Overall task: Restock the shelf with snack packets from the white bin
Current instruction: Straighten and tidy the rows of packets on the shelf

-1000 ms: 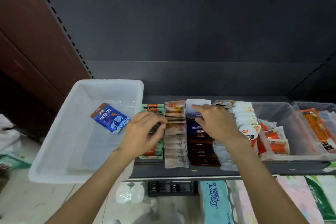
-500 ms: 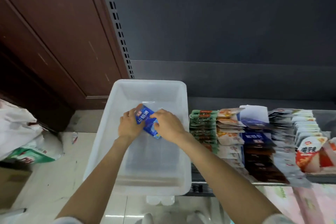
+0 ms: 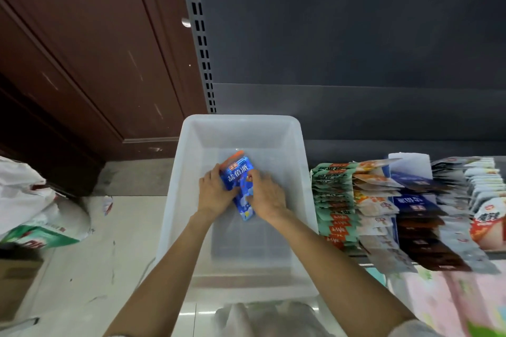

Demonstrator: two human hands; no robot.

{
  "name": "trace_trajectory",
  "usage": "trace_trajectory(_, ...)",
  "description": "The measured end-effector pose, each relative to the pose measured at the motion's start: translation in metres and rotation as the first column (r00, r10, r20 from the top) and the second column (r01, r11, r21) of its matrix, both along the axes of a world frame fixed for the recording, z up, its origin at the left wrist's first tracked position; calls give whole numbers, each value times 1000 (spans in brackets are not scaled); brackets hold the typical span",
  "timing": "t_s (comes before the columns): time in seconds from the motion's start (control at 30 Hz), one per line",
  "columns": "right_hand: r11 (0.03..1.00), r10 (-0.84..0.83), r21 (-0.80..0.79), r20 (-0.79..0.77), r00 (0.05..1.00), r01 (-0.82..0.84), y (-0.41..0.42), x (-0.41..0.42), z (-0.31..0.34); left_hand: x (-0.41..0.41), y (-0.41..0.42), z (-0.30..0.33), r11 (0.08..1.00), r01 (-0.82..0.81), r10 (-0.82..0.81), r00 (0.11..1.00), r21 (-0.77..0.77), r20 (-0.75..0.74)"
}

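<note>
A white bin [image 3: 175, 186] stands at the left end of the shelf. Inside it, a blue snack packet [image 3: 238, 178] with an orange top edge is held between both hands. My left hand [image 3: 215, 193] grips its left side and my right hand [image 3: 267, 195] grips its right side, both closed on it. The packet's lower half is partly hidden by my fingers. To the right, rows of snack packets [image 3: 377, 205] lie overlapping on the shelf [image 3: 356, 145].
A dark back panel and a slotted upright [image 3: 200, 35] rise behind the bin. A brown wooden panel [image 3: 82, 63] is at the left. White and green bags [image 3: 35, 213] lie on the pale floor at the left. Pink packs [image 3: 443, 304] sit below the shelf.
Both hands left the shelf rows and moved left into the bin, taking hold of the blue packet. The packet now stands more upright between them. The view swung left.
</note>
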State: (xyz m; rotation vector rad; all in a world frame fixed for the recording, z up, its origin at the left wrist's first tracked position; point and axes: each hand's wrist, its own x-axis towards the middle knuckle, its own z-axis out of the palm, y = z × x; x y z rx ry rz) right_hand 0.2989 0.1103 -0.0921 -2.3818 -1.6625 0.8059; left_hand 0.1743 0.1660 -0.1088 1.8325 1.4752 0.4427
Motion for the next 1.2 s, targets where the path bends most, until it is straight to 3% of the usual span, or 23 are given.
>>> trace_trajectory(0.07, 983, -92, 143, -175, 980, 118, -4, 0, 9, 5, -9, 23, 973, -53, 129, 932, -225, 339)
trace_trajectory(0.17, 912, -148, 305, -383, 912, 276, -17, 0, 35, 9, -16, 47, 855, -68, 378, 759, -514, 529)
trace_trajectory(0.27, 844, -140, 367, -555, 820, 392, -38, 8, 62, 12, -24, 75, 878, 68, 311, 671, -474, 673)
trace_trajectory(0.33, 812, -121, 391, -614, 780, 434, -52, 21, 81, 20, -27, 96, 928, 128, 174, 683, -351, 710)
trace_trajectory(0.4, 759, -106, 434, -653, 750, 486, -69, 42, 101, 33, -30, 116, 962, 192, -11, 741, -196, 671)
trace_trajectory(0.5, 694, -74, 537, -610, 789, 480, -95, 81, 133, 60, -37, 137, 934, 356, -297, 803, -17, 517)
trace_trajectory(0.57, 714, -93, 548, -542, 835, 435, -112, 108, 150, 81, -48, 149, 889, 454, -437, 808, 56, 396)
trace_trajectory(0.67, 807, -197, 511, -240, 951, 296, -139, 150, 166, 115, -64, 157, 807, 560, -587, 796, 186, 149)
trace_trajectory(0.7, 825, -203, 490, -210, 957, 282, -149, 163, 170, 128, -71, 160, 783, 586, -615, 779, 207, 121)
trace_trajectory(0.77, 824, -188, 452, -350, 918, 341, -167, 188, 170, 152, -83, 165, 774, 597, -632, 746, 211, 210)
trace_trajectory(0.83, 773, -220, 412, -541, 812, 483, -183, 211, 164, 175, -94, 172, 805, 567, -589, 726, 176, 355)
trace_trajectory(0.93, 717, -223, 341, -714, 664, 608, -205, 243, 154, 206, -106, 176, 846, 511, -526, 749, 154, 402)
trace_trajectory(1.13, 744, -123, 263, -850, 512, 615, -236, 291, 152, 253, -133, 176, 864, 499, -477, 773, 62, 418)
trace_trajectory(1.2, 655, -109, 293, -876, 471, 696, -242, 305, 153, 264, -140, 174, 896, 436, -426, 785, 86, 451)
